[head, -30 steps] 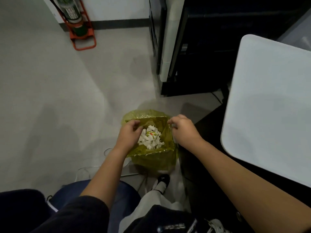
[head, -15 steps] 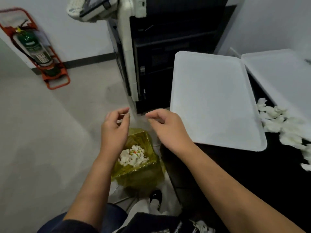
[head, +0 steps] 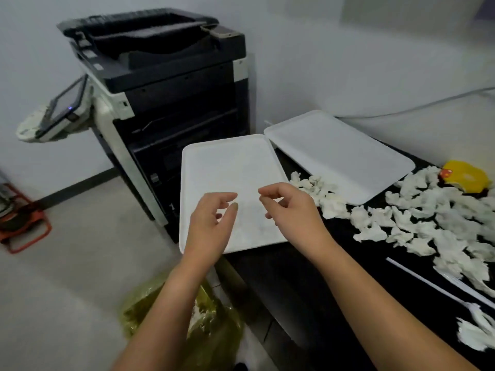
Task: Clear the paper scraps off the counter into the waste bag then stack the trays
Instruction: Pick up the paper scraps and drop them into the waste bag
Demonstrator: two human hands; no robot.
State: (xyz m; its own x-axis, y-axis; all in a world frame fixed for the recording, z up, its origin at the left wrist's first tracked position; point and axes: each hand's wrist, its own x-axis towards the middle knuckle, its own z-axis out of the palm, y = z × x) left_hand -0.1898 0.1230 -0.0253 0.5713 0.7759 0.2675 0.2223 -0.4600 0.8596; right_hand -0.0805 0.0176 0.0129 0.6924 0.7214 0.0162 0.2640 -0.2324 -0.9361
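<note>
Two white trays lie side by side on the black counter [head: 308, 277]: the near tray [head: 227, 167] overhangs the counter's left end, the far tray [head: 334, 151] sits behind and to its right. Several white paper scraps [head: 428, 210] are strewn over the counter's right part. The yellow waste bag [head: 214, 330] stands on the floor below, with scraps inside, partly hidden by my left forearm. My left hand [head: 211, 223] and my right hand [head: 289, 207] hover over the near tray, fingers loosely curled, holding nothing.
A large black copier [head: 166, 84] stands against the wall just left of the counter. A yellow wrapper [head: 466, 176] lies at the counter's far right. A long white strip [head: 439, 287] lies near the counter's front. A red extinguisher stand [head: 21, 226] is at the far left on the floor.
Both hands have let go of the waste bag's rim and risen from the bag to above the near tray. The view has swung up and right onto the counter.
</note>
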